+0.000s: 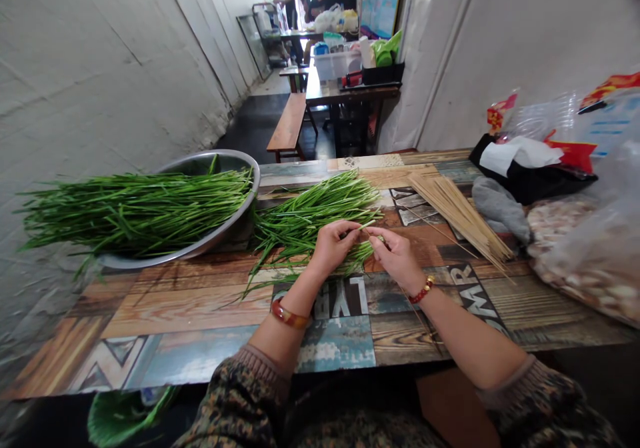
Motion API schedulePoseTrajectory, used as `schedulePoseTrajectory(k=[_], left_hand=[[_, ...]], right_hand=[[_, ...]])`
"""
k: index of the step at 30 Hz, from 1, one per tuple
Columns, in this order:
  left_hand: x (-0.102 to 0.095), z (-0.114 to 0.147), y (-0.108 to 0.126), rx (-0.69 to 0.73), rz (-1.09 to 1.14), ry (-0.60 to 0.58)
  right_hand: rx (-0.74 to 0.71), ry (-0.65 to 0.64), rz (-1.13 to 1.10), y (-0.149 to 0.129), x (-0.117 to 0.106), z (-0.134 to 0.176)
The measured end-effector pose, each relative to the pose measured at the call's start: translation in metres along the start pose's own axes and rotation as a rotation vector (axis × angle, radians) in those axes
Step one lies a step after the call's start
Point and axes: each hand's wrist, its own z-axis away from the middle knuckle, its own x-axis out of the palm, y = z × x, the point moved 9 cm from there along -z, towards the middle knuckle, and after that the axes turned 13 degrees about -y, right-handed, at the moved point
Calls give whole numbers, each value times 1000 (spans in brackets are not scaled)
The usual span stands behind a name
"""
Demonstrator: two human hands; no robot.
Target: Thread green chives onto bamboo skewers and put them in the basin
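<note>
My left hand [336,245] is closed in a pinch on the pale stem ends of a few garlic chives. Close beside it, my right hand [399,256] pinches a thin bamboo skewer [416,311], whose shaft runs down below the palm toward me. The fingertips of both hands nearly meet, and the skewer's tip cannot be made out there. Under and behind my hands lies a loose pile of garlic chives [320,205], stem ends to the right. Further right, a fanned bundle of bamboo skewers [450,211] rests on the table, with a few stray ones beside it.
A metal basin [257,185] heaped with more chives [150,205] stands left on the patterned table [190,301]. At right are a clear bag of pale pieces [575,248], a grey cloth [497,208] and a black bag [530,168]. Beyond are a bench [290,125], another table and people.
</note>
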Motion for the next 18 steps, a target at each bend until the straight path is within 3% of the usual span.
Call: schedulePoseTrajectory(k=[7,18], left_hand=[[1,0,-1,-5,16,-11],[4,3,11,67,-265,-37]], right_hand=[[7,-9,-21,-2,1,1],[8,13,-16,1,-1,-1]])
